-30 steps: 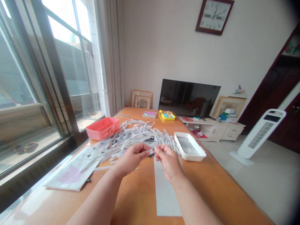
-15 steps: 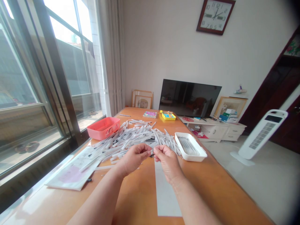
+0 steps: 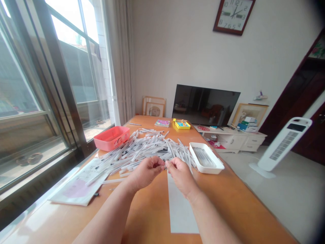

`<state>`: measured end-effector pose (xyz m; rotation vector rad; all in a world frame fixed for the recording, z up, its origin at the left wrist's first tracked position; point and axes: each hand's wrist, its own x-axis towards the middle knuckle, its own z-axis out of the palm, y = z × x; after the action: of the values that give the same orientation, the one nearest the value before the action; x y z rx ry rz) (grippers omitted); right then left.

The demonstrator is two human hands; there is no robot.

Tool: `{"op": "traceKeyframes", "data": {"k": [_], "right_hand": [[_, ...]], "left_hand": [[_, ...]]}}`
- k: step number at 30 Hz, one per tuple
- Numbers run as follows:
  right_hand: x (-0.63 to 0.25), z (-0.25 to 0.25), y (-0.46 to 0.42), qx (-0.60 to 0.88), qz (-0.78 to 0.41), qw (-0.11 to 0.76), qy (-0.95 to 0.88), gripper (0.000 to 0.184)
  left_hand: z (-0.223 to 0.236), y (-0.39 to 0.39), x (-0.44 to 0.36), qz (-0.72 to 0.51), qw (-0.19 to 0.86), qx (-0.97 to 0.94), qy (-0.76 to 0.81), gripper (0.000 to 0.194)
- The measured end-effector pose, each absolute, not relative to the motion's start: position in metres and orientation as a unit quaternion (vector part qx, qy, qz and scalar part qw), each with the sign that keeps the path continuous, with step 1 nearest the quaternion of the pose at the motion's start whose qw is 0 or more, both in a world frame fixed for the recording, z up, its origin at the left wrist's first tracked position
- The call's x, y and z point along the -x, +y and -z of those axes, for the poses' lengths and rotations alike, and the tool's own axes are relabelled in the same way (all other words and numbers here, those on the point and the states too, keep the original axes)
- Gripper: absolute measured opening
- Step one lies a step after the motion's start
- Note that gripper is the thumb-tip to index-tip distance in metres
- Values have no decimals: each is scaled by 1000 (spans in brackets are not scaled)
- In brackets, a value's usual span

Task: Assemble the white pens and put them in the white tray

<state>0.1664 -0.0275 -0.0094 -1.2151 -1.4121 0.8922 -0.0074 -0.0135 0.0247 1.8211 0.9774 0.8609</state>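
Observation:
Both my hands meet over the orange table, just in front of a big heap of white pens. My left hand is curled, thumb and fingers pinched at its right side. My right hand is curled too, its fingertips pinched against the left hand's. Between the fingertips sits a small pen part, too small to make out. A white strip of paper lies on the table under my right wrist.
A pink tray stands left of the heap and a white tray holding thin refills stands right of it. Printed sheets lie at the left. Yellow and colourful boxes sit at the far end. A tower fan stands on the floor.
The dark bit visible between my fingertips earlier is now hidden as the two hands have closed together. The view has shifted slightly.

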Motion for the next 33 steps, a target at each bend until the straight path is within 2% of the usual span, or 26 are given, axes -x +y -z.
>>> {"op": "traceKeyframes", "data": {"k": [5,12,16,19,23,28,33], "right_hand": [[-168,13,-25,545,-290,478,-625,45],[-173,8,-24,567,-312,448,-617,56],[-175,4,-26,539,-299,470,-632,45],[-176,5,-27,524,-298,450,-659,36],[-176,8,-26,544,-276,429,-666,43],[-175,7,-24,555,-317,422,-643,53],[-179,1,-27,535,-299,452,-648,46]], "left_hand": [[-14,-10,6,-347,389,-763,383,25],[-15,-10,5,-344,407,-750,392,27],[-19,-10,6,-338,415,-743,402,25],[-19,-10,7,-334,413,-744,404,24],[-13,-8,6,-339,396,-761,387,23],[-6,-5,5,-329,394,-769,381,25],[-12,-6,6,-344,409,-751,389,27]]}}
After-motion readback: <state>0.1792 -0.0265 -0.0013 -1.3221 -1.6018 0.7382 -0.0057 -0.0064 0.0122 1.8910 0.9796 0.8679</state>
